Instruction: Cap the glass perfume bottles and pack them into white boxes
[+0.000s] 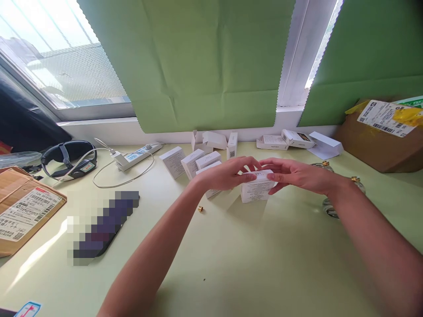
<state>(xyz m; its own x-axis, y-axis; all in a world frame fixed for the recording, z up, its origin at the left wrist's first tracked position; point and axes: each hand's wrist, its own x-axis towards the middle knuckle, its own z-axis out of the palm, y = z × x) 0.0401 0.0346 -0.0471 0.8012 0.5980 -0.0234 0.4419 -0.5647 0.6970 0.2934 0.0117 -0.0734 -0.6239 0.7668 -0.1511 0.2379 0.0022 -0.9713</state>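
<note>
Both hands are on a small white printed box [256, 191] that stands upright on the table. My left hand [229, 172] has its thumb on the near top edge, its fingers curled over toward the back. From the other side my right hand [297, 175] grips the same box, thumb on the top edge and a finger low along its side. The far fingertips are partly hidden behind the box. Left of it stand several similar white boxes [172, 162], some covered by my left hand. A small gold-coloured cap [200, 209] lies on the table.
Glass bottles with gold tops [330, 208] stand partly behind my right forearm. More white cartons [272, 141] line the window side. A brown carton [380, 136] sits far right. At left are a power strip [137, 156], a black headset [69, 158], a parcel [29, 207] and a pixelated dark object [105, 229].
</note>
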